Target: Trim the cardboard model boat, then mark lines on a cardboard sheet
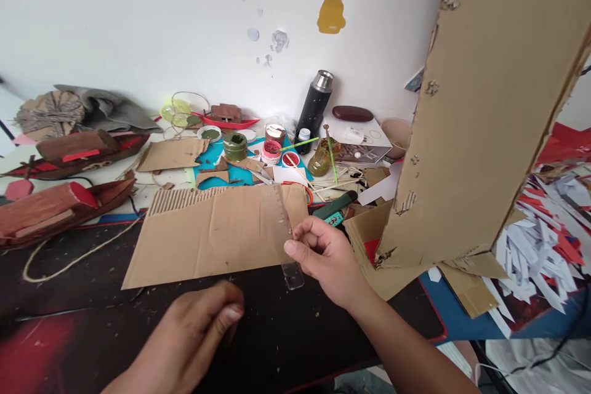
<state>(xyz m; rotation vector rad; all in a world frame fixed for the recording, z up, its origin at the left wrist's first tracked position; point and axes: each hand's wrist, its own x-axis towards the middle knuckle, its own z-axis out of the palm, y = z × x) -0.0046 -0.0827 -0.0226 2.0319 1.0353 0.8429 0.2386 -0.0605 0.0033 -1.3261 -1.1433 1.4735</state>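
A flat piece of brown cardboard (221,234) lies on the dark mat, its top left strip peeled to bare ridges. Across its right end runs a clear plastic ruler (292,276), sticking out past the near edge. My right hand (327,255) is at the ruler, thumb and fingertips closed in a pinch over its edge. Below the cardboard, apart from it, my left hand (198,320) is curled closed above the mat. Its fingertips are tucked under and slightly blurred, so I cannot tell what they hold, if anything.
Model boats (69,209) stand at left beside a loose twine (83,261). Behind the cardboard are paint jars (235,148), scissors (268,177), a green cutter (336,204) and a black flask (314,108). A tall cardboard panel (484,104) rises at right, near paper scraps (535,246).
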